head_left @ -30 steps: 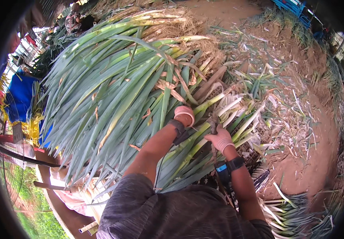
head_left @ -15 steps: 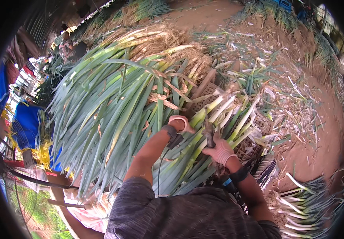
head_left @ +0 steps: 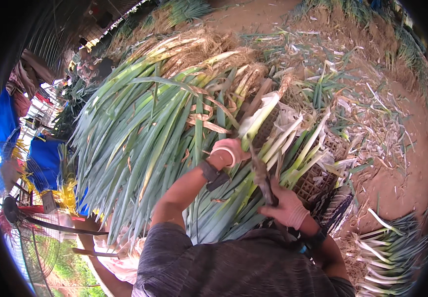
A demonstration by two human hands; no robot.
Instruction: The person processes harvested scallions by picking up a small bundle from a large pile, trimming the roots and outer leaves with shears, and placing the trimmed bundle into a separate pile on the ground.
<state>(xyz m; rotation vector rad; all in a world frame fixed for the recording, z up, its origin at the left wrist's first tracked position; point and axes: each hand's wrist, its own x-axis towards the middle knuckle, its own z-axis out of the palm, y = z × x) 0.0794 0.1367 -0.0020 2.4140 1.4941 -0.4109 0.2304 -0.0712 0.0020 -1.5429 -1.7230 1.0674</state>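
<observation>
My left hand (head_left: pixel 230 150) is wrapped round a thick leek (head_left: pixel 260 119), whose white end and roots point up and away from me. A dark, muddy blow gun (head_left: pixel 262 179) is gripped in my right hand (head_left: pixel 289 207), its thin nozzle near the held leek. Pale gloves cover both hands. Several other leeks (head_left: pixel 305 148) lie in front of me with their white stems toward the far right. To the left rises a large heap of untrimmed leeks (head_left: pixel 139 133), green leaves toward me and brown roots at the far end.
A brown plastic crate (head_left: pixel 309 185) sits under the stems. Peeled skins and leaf scraps (head_left: pixel 367 128) litter the earth floor at right. A row of white-stemmed leeks (head_left: pixel 380 252) lies at lower right. A wire-cage fan (head_left: pixel 30 237) stands at left, near blue sheeting (head_left: pixel 45 161).
My left hand has closed round a leek and raised its white end. My right hand, with the blow gun, has shifted slightly right and toward me.
</observation>
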